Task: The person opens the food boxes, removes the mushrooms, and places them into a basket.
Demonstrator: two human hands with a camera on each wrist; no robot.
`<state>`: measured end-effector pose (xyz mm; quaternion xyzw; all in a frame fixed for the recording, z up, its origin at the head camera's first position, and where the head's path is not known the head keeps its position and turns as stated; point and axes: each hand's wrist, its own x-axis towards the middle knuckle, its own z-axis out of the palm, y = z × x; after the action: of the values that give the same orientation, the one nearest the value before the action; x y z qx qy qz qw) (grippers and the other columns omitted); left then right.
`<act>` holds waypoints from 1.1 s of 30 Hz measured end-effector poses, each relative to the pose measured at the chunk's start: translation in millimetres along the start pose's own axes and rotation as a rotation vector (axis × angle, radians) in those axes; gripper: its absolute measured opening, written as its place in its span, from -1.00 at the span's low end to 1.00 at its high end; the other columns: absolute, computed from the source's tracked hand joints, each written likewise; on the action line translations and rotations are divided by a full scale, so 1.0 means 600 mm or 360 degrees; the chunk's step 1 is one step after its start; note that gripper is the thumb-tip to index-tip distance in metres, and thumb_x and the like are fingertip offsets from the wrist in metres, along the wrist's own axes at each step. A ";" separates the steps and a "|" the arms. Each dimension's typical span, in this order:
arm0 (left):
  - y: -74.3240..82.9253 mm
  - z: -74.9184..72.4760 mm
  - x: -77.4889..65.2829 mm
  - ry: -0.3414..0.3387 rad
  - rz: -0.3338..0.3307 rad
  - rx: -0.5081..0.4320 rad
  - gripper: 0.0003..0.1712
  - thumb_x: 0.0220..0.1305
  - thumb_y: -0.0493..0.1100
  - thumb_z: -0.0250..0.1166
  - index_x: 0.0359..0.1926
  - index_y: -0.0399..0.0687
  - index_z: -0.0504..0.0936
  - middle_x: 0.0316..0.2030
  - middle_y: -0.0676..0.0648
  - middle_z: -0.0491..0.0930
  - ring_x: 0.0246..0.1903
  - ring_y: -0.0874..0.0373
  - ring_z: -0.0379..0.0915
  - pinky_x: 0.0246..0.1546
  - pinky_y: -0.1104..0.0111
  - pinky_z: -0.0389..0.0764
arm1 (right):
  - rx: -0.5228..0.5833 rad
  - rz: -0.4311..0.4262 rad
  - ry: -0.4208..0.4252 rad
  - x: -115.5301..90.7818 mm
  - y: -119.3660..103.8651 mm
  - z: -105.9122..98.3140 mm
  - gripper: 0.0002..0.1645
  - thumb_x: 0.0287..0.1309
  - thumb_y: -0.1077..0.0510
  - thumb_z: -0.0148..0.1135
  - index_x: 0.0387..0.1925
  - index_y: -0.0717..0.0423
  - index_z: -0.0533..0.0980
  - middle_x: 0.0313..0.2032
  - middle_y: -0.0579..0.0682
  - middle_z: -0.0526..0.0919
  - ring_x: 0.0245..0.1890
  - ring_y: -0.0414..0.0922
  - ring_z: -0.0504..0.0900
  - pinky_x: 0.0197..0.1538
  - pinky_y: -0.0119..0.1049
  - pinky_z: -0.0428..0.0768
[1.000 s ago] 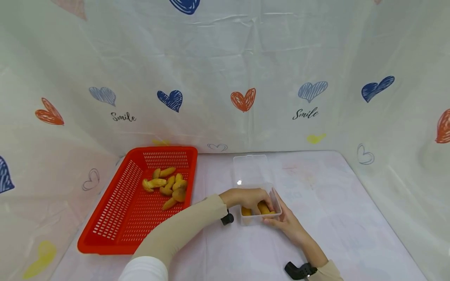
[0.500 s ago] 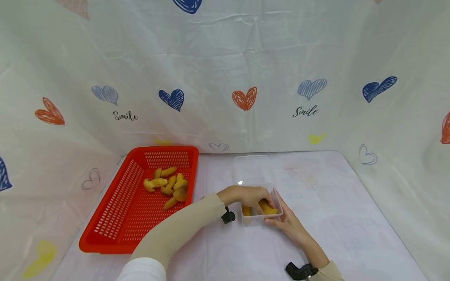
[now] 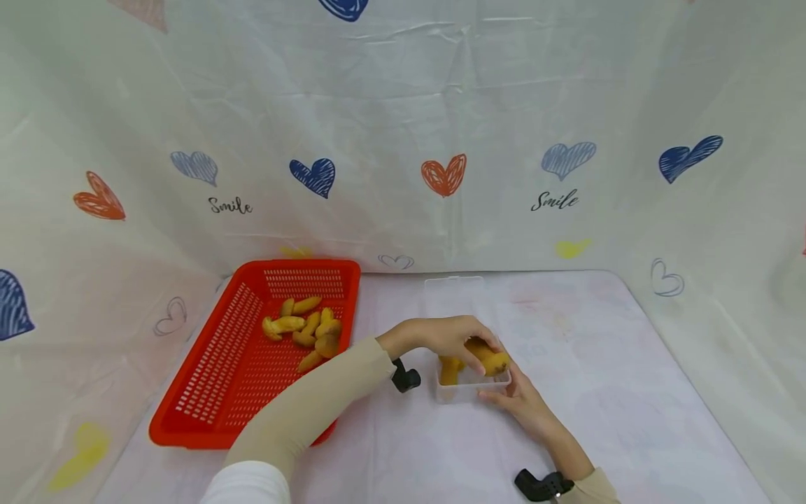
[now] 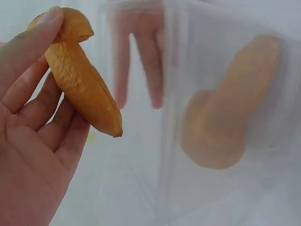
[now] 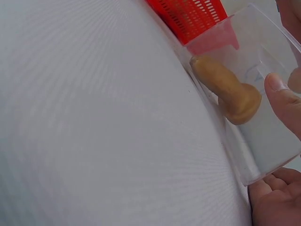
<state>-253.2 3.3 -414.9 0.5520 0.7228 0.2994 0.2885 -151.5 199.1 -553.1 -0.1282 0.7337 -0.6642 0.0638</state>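
My left hand [image 3: 448, 336] reaches over a clear plastic box [image 3: 462, 395] and pinches a yellow-brown mushroom [image 3: 495, 362] between thumb and fingers, at rim height. In the left wrist view the held mushroom [image 4: 82, 84] tilts, its cap by the thumb and its stem pointing down and away. A second mushroom [image 3: 448, 371] lies inside the box at the left, and shows through the wall in both wrist views. My right hand [image 3: 521, 400] grips the box at its right side, thumb [image 5: 283, 100] on the front wall and fingers around the far side.
A red perforated basket [image 3: 208, 413] stands to the left with several mushrooms [image 3: 308, 329] toward its far right. The box's clear lid [image 3: 453, 290] lies folded back behind it. White cloth [image 3: 567, 336] covers the table, and a printed curtain [image 3: 390, 224] hangs behind.
My left hand has risen from inside the box to its rim, bringing the mushroom up with it. The right hand keeps its place on the box. The view has shifted slightly.
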 end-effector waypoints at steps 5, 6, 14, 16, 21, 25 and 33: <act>0.018 -0.022 -0.023 0.0104 0.0039 -0.0066 -0.54 0.25 -0.28 0.41 0.16 -0.30 0.59 0.05 -0.09 0.64 -0.12 0.35 0.46 0.10 0.50 0.46 | -0.0030 -0.0008 -0.0004 0.005 -0.002 -0.003 0.18 0.18 0.28 0.39 0.59 0.03 -0.16 0.56 0.11 -0.18 0.44 0.11 0.03 0.20 -0.51 0.40; 0.022 -0.026 -0.029 0.0129 0.0031 -0.0060 -0.54 0.26 -0.27 0.41 0.16 -0.29 0.59 0.05 -0.07 0.64 -0.11 0.34 0.46 0.11 0.49 0.45 | -0.0036 -0.0024 -0.0008 0.006 -0.003 -0.003 0.19 0.18 0.29 0.39 0.60 0.00 -0.18 0.57 0.09 -0.19 0.45 0.12 0.01 0.21 -0.52 0.38; 0.037 -0.061 -0.095 0.0309 -0.0110 -0.0014 -0.47 0.28 -0.18 0.41 0.24 -0.22 0.56 0.13 -0.05 0.60 -0.03 0.26 0.45 0.18 0.44 0.41 | -0.0065 -0.0033 0.0033 0.006 -0.007 -0.004 0.25 0.15 0.30 0.42 0.60 -0.15 -0.20 0.57 0.12 -0.25 0.52 0.13 -0.27 0.23 -0.69 0.14; 0.037 -0.068 -0.114 0.0355 -0.0170 -0.0010 -0.46 0.29 -0.16 0.40 0.26 -0.20 0.55 0.14 -0.03 0.59 -0.02 0.25 0.45 0.15 0.44 0.44 | -0.0050 -0.0028 0.0033 0.005 -0.006 -0.003 0.25 0.14 0.30 0.42 0.60 -0.13 -0.19 0.57 0.13 -0.24 0.51 0.14 -0.25 0.23 -0.68 0.16; 0.038 -0.083 -0.164 0.0448 -0.0250 -0.0093 -0.46 0.31 -0.19 0.38 0.27 -0.23 0.53 0.07 -0.05 0.59 -0.02 0.13 0.46 0.10 0.37 0.52 | -0.0009 -0.0048 0.0015 0.004 -0.004 -0.001 0.28 0.12 0.34 0.43 0.60 -0.12 -0.21 0.57 0.13 -0.26 0.51 0.14 -0.25 0.24 -0.63 0.25; 0.037 -0.091 -0.203 0.0532 -0.0323 -0.0158 -0.48 0.30 -0.19 0.39 0.26 -0.18 0.55 0.02 -0.01 0.60 0.00 0.10 0.46 0.13 0.32 0.51 | -0.0009 -0.0058 0.0010 0.004 -0.003 -0.001 0.29 0.12 0.35 0.42 0.60 -0.11 -0.22 0.57 0.13 -0.28 0.50 0.16 -0.26 0.23 -0.62 0.26; 0.031 -0.099 -0.288 0.0725 -0.0493 -0.0177 -0.46 0.26 -0.18 0.42 0.25 -0.16 0.56 0.04 -0.01 0.63 0.10 0.08 0.49 0.24 0.17 0.47 | -0.0048 -0.0031 0.0025 0.004 -0.005 0.001 0.29 0.12 0.35 0.42 0.60 -0.09 -0.22 0.57 0.13 -0.28 0.51 0.15 -0.28 0.22 -0.69 0.18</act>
<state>-247.1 -167.1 -347.1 0.3368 0.8272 0.4073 0.1908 -153.6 197.7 -549.7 -0.1310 0.7428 -0.6547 0.0497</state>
